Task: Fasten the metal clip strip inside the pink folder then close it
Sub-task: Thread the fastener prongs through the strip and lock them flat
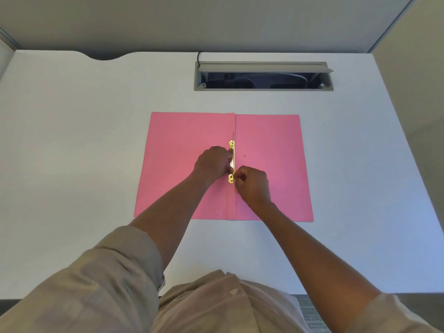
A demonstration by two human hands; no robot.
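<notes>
Open pink folder (269, 169) lying flat on a white desk (72, 140), centred. Gold clip strip (231, 146) running along the fold. Left hand (212, 164) pressed on the strip's middle, fingers curled over it. Right hand (252, 185) at the strip's near end, fingertips pinched together there; whether gripping metal, cannot tell. Open cable hatch (263, 76) beyond the folder.

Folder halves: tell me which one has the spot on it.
The right half of the pink folder has it: a small dark spot beside the gold clip strip. The left half looks plain.
</notes>
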